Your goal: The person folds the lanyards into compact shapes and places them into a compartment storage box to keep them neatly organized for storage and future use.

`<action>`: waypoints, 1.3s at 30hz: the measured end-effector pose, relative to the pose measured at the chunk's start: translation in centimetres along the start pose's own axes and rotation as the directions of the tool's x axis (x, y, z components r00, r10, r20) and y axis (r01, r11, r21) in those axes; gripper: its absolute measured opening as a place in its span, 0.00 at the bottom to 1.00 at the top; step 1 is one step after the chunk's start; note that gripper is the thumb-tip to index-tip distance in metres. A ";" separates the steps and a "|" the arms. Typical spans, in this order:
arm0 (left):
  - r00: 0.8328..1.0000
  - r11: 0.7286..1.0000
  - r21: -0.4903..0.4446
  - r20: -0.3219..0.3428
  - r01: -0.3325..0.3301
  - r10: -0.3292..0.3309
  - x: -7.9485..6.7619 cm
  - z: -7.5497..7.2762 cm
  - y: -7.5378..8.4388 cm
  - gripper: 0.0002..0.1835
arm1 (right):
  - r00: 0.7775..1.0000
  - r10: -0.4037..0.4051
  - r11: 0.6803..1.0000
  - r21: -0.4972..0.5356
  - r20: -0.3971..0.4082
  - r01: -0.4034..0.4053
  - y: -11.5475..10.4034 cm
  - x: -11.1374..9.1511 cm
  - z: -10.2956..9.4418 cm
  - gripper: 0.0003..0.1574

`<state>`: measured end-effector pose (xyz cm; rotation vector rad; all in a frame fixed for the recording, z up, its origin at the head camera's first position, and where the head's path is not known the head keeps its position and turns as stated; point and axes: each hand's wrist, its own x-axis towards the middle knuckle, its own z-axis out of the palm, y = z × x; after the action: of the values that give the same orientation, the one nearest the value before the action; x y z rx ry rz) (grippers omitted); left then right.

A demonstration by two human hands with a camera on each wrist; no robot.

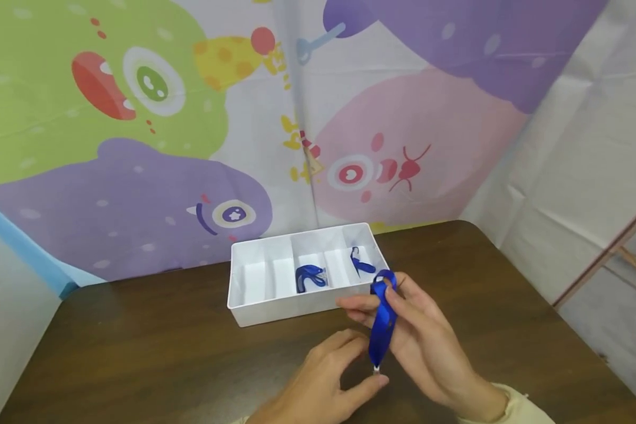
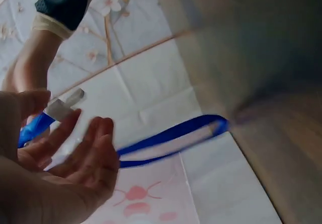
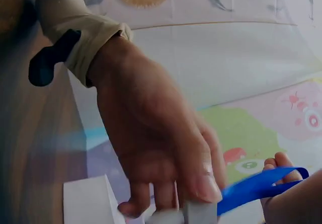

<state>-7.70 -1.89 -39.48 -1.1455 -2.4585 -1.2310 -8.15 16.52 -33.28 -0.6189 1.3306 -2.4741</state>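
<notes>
In the head view my right hand (image 1: 429,341) pinches a folded blue lanyard (image 1: 383,327) between thumb and fingers, its ribbon looped at the top. A small metal-looking clip (image 1: 377,370) hangs from the lower end. My left hand (image 1: 325,374) is at that end, thumb against the clip. The right wrist view shows the left thumb (image 3: 205,186) pressed on the pale clip fitting (image 3: 193,211), while the blue ribbon (image 3: 261,186) runs to my right hand (image 3: 289,204). In the left wrist view the pale clip (image 2: 63,108) lies between the left thumb and a fingertip.
Behind the hands stands a white divided tray (image 1: 286,309) on the dark wooden table (image 1: 138,353). A coiled blue strap (image 1: 311,278) lies in a middle compartment, and another blue piece (image 1: 363,265) in the right one. A cartoon-printed cloth (image 1: 191,176) hangs at the back.
</notes>
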 end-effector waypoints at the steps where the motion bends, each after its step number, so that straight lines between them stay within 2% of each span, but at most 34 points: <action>1: 0.999 1.000 0.001 -0.015 -0.031 0.031 0.0 0.0 0.0 0.14 | 1.000 -0.007 1.000 -0.026 -0.002 0.007 0.0 0.0 0.1 0.06; 3: 0.994 0.996 -0.001 -0.061 -0.095 0.094 0.0 -0.4 0.0 0.07 | 1.000 -0.030 0.993 -0.118 -0.006 0.029 -0.3 0.1 0.1 0.05; 4: 0.992 0.994 -0.018 -0.079 -0.105 0.103 0.0 -0.8 0.0 0.04 | 0.999 -0.042 0.981 -0.190 -0.015 0.038 -0.5 0.2 0.1 0.05; 5: 0.988 0.993 -0.026 -0.102 -0.115 0.112 0.0 -1.4 0.1 0.03 | 0.998 -0.058 0.957 -0.287 -0.025 0.048 -0.7 0.3 -0.1 0.05; 7: 0.985 0.993 -0.037 -0.135 -0.117 0.111 0.1 -2.9 0.3 0.06 | 0.992 -0.103 0.877 -0.477 -0.066 0.059 -1.3 0.4 -0.4 0.04; 8: 0.983 0.993 -0.028 -0.151 -0.113 0.107 0.1 -3.7 0.4 0.08 | 0.987 -0.134 0.826 -0.561 -0.092 0.060 -1.5 0.5 -0.6 0.05; 10: 0.979 0.995 0.015 -0.175 -0.099 0.100 0.0 -5.4 0.7 0.09 | 0.962 -0.227 0.677 -0.735 -0.149 0.046 -1.9 0.6 -0.9 0.14; 12: 0.974 0.988 0.117 -0.193 -0.096 0.118 -0.1 -6.9 0.9 0.12 | 0.919 -0.344 0.529 -0.849 -0.191 0.021 -2.1 0.6 -1.2 0.25; 14: 0.973 0.970 0.225 -0.183 -0.095 0.138 -0.4 -8.1 1.2 0.13 | 0.868 -0.465 0.380 -0.925 -0.177 0.015 -2.1 0.7 -1.4 0.34; 15: 0.974 0.957 0.273 -0.168 -0.099 0.149 -0.5 -8.6 1.3 0.13 | 0.847 -0.512 0.316 -0.948 -0.144 0.030 -2.0 0.7 -1.5 0.35; 16: 0.976 0.944 0.312 -0.147 -0.109 0.162 -0.7 -8.9 1.5 0.14 | 0.835 -0.542 0.274 -0.959 -0.090 0.075 -1.9 0.7 -1.5 0.33; 18: 0.982 0.928 0.346 -0.073 -0.141 0.176 -0.9 -9.3 1.7 0.14 | 0.846 -0.532 0.233 -0.953 0.043 0.195 -1.4 0.5 -1.3 0.25; 19: 0.983 0.926 0.341 -0.029 -0.163 0.184 -1.1 -9.3 1.9 0.14 | 0.865 -0.488 0.243 -0.934 0.117 0.263 -1.1 0.4 -1.1 0.19; 20: 0.982 0.929 0.322 0.014 -0.185 0.190 -1.2 -9.2 2.0 0.14 | 0.888 -0.421 0.270 -0.909 0.186 0.318 -0.8 0.2 -0.8 0.15; 21: 0.980 0.933 0.298 0.053 -0.201 0.194 -1.3 -9.1 2.2 0.15 | 0.909 -0.334 0.310 -0.882 0.247 0.354 -0.4 0.0 -0.6 0.17; 22: 0.976 0.938 0.272 0.087 -0.215 0.198 -1.3 -9.0 2.3 0.15 | 0.921 -0.241 0.361 -0.853 0.306 0.378 0.0 -0.3 -0.3 0.22; 23: 0.973 0.944 0.246 0.115 -0.221 0.198 -1.4 -8.9 2.4 0.15 | 0.926 -0.150 0.406 -0.832 0.347 0.378 0.3 -0.5 0.0 0.26; 25: 0.967 0.945 0.217 0.129 -0.245 0.221 -1.4 -8.7 2.5 0.14 | 0.914 -0.021 0.457 -0.809 0.405 0.369 1.0 -0.7 0.4 0.29; 27: 0.967 0.948 0.200 0.117 -0.247 0.228 -1.4 -8.7 2.6 0.14 | 0.897 0.017 0.494 -0.784 0.441 0.375 1.7 -0.8 0.6 0.27; 29: 0.969 0.950 0.195 0.090 -0.243 0.229 -1.4 -8.8 2.6 0.14 | 0.884 -0.003 0.520 -0.754 0.468 0.401 2.2 -0.7 0.6 0.23; 31: 0.976 0.957 0.193 0.069 -0.215 0.206 -1.5 -9.1 2.5 0.16 | 0.875 -0.027 0.567 -0.714 0.483 0.411 2.6 -0.5 0.5 0.20; 33: 0.982 0.962 0.197 0.051 -0.188 0.182 -1.6 -9.5 2.5 0.18 | 0.877 -0.019 0.630 -0.675 0.481 0.384 2.8 -0.4 0.4 0.20; 36: 0.985 0.962 0.208 0.028 -0.174 0.172 -1.7 -10.0 2.2 0.20 | 0.879 0.039 0.718 -0.625 0.476 0.307 2.8 -0.2 0.2 0.22; 39: 0.985 0.969 0.181 0.020 -0.169 0.169 -1.7 -10.5 2.0 0.21 | 0.889 0.099 0.770 -0.601 0.448 0.217 2.6 -0.2 -0.1 0.20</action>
<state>-7.05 -9.89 -32.26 -1.2757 -2.3613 -0.9355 -7.90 15.25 -35.53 -1.3176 1.9431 -1.6763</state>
